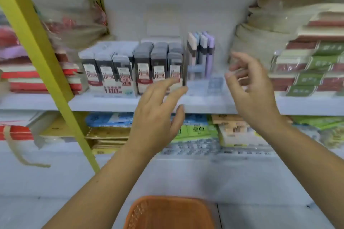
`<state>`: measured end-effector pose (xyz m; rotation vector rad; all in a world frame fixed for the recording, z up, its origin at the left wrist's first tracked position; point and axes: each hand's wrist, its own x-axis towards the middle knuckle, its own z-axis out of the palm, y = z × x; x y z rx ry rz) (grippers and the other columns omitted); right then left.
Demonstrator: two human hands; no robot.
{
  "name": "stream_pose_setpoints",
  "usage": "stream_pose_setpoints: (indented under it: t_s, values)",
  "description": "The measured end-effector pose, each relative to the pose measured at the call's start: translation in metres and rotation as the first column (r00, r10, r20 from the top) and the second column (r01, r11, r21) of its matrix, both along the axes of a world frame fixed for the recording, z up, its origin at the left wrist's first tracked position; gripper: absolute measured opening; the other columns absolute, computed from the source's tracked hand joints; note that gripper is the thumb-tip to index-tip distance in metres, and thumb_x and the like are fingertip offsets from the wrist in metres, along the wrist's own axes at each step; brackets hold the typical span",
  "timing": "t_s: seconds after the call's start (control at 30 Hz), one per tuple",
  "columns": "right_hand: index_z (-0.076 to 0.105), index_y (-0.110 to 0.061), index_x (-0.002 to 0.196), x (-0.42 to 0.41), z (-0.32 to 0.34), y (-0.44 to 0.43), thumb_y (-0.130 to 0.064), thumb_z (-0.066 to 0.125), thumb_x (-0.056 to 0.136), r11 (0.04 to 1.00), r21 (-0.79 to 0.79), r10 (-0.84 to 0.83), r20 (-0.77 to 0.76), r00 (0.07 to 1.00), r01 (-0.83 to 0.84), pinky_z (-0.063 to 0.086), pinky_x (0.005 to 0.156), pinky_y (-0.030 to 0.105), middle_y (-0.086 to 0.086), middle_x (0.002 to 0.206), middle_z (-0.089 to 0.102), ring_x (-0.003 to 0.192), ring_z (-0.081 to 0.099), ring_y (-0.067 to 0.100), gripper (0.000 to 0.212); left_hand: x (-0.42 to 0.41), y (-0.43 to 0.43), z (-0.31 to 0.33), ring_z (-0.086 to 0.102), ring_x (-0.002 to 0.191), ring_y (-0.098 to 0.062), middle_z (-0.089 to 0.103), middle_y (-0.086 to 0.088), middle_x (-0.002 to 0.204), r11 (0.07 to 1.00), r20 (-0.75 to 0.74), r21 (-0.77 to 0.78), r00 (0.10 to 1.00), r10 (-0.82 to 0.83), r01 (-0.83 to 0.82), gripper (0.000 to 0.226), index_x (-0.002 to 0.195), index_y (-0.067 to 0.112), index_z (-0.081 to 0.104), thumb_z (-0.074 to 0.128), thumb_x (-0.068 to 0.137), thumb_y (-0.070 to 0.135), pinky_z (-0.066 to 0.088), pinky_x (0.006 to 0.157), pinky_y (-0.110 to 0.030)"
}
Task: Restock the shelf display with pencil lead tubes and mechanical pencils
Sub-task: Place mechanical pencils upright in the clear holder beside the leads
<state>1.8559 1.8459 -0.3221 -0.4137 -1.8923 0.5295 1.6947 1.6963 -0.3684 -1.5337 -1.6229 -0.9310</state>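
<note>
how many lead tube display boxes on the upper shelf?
2, side by side. Left box sits next to the yellow upright; right box sits beside the pastel pencils. More could be hidden behind them.

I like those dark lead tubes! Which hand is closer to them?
Left. The left hand reaches up just in front of the lead tubes; the right hand hovers farther right, past the pencils.

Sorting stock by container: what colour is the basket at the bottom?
Orange. The basket shows at the bottom edge of the head view.
</note>
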Motion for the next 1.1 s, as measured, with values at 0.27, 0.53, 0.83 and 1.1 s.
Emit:
stream_pose_setpoints:
  t_s: [0.27,0.53,0.83,1.1]
  values:
    - [0.057,-0.026,0.115,0.050,-0.254,-0.075,-0.009,0.056,0.094,0.879,-0.471,0.110,0.348,0.931,0.072,0.043,0.066,0.013,-0.014,0.090,0.057,0.071,0.053,0.003,0.027,0.026,-0.093,-0.254,0.060,0.111,-0.029,0.056,-0.010,0.127,0.759,0.564,-0.608,0.799,0.206,0.233,0.035,0.128,0.015,0.063,0.067,0.093,0.022,0.050,0.094,-0.039]
    - [0.057,-0.019,0.127,0.047,-0.449,-0.123,-0.019,0.067,0.090,0.634,-0.695,0.590,0.719,0.367,0.339,0.043,0.090,0.024,0.004,0.126,0.059,0.112,0.056,0.017,0.037,0.018,-0.129,-0.424,0.042,0.139,-0.030,0.045,-0.013,0.151,0.189,0.476,-0.856,0.590,0.653,0.481,0.086,0.149,0.014,0.043,0.082,0.079,0.043,0.031,0.113,-0.034]
    - [0.059,-0.019,0.114,0.042,-0.519,-0.140,-0.033,0.079,0.077,0.764,-0.549,0.581,0.814,0.009,0.338,0.041,0.095,0.029,0.007,0.126,0.052,0.112,0.050,0.024,0.045,0.016,-0.125,-0.484,0.035,0.135,-0.033,0.036,-0.010,0.143,0.030,0.363,-0.906,0.737,0.571,0.423,0.091,0.138,0.017,0.039,0.088,0.066,0.045,0.037,0.111,-0.045]
    - [0.062,-0.016,0.101,0.045,-0.525,-0.142,-0.029,0.066,0.087,0.825,-0.495,0.505,0.862,0.039,0.272,0.043,0.093,0.033,0.007,0.117,0.057,0.111,0.051,0.027,0.020,0.017,-0.128,-0.489,0.046,0.124,-0.031,0.048,-0.006,0.137,0.108,0.394,-0.914,0.786,0.476,0.392,0.057,0.132,0.021,0.051,0.077,0.082,0.033,0.047,0.096,-0.042]
